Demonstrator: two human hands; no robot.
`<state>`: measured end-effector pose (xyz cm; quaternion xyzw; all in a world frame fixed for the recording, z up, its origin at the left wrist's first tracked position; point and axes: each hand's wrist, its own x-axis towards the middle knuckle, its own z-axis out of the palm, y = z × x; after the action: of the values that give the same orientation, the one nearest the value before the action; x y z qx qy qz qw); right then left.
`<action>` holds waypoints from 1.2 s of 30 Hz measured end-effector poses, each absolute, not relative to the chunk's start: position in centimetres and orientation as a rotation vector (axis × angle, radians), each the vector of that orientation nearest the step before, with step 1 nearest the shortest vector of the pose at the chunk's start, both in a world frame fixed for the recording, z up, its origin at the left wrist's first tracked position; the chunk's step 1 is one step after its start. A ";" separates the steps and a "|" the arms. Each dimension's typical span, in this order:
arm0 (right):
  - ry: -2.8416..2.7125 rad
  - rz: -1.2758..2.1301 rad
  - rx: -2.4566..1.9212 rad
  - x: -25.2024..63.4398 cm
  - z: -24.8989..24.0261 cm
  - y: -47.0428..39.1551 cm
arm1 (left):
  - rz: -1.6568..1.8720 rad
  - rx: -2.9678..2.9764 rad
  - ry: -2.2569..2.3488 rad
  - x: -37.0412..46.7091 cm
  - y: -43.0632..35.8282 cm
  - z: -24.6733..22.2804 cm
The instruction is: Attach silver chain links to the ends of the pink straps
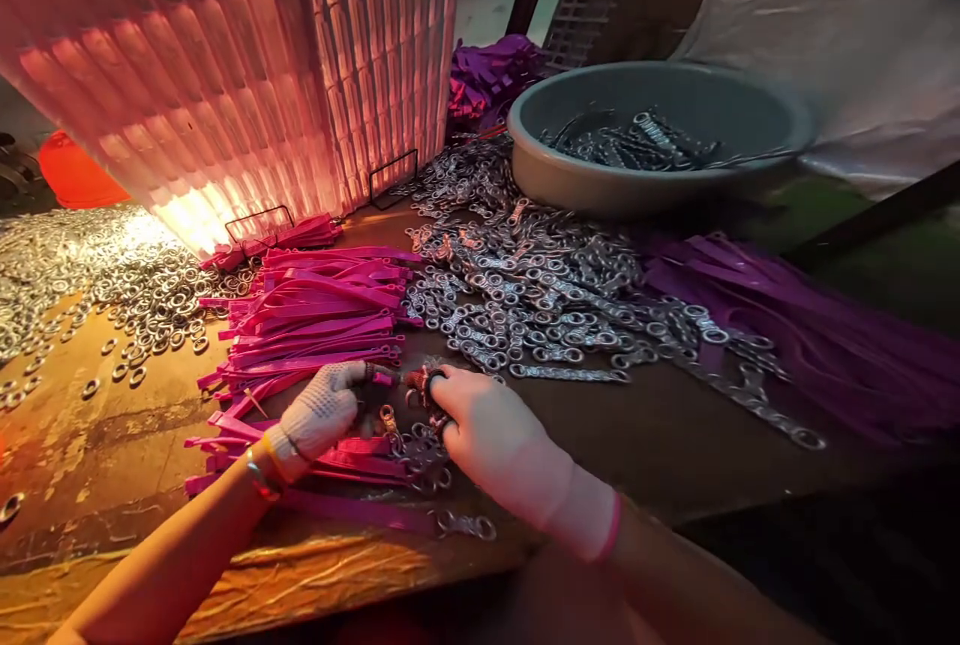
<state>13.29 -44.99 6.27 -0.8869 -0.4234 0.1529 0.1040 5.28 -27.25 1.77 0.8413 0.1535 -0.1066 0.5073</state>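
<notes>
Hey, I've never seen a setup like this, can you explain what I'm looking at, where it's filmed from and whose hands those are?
There is no robot here. This single picture comes from a camera on a person's head, looking forward and down, so the hands are the wearer's own. The left hand and right hand wear pale gloves and meet over the worktable. The fingers are close together around something small and dark; it is too blurred to name. By the left fingers is a small pink piece.

Around them lie pink straps, a heap of linked metal pieces and, at far left, loose rings. Behind stand glowing ribbed panels and a wide basin holding more metal pieces.
</notes>
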 end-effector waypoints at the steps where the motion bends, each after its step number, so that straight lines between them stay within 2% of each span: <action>1: -1.284 0.458 -2.610 13.1 6.3 -44.9 | -0.268 1.845 0.380 4.7 -27.2 2.4; 4: -1.369 0.488 -2.641 12.3 6.5 -44.5 | -0.239 1.528 0.393 3.0 -27.8 3.6; 10: -1.608 0.405 -2.658 10.5 6.0 -43.8 | -0.218 1.583 0.406 1.5 -29.0 3.0; 12: -1.642 0.383 -2.656 10.2 5.8 -43.7 | -0.209 1.683 0.395 1.4 -29.2 2.6; 16: -1.643 0.264 -2.684 9.6 5.1 -43.7 | 0.050 2.121 0.318 1.1 -29.1 2.4; 21: -1.772 0.035 -2.651 8.5 3.5 -43.6 | -0.344 1.829 0.249 0.2 -28.3 2.1; 23: -1.782 0.027 -2.648 8.2 3.4 -43.5 | -0.268 1.935 0.208 -0.3 -28.1 1.5; 26: -1.686 0.148 -2.704 8.1 4.1 -43.2 | -0.092 2.167 0.107 -1.0 -28.1 0.6; 30: -1.547 0.425 -2.723 8.3 5.2 -43.0 | -0.243 1.892 0.246 -1.5 -28.0 0.1; 36: -1.333 0.738 -2.813 8.4 5.5 -42.3 | -0.117 1.824 0.401 -1.8 -28.4 -0.5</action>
<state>8.36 -42.25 5.49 -0.8789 -0.4165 0.2307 -0.0286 -1.76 -28.36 -0.53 0.7846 0.1723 -0.0504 0.5935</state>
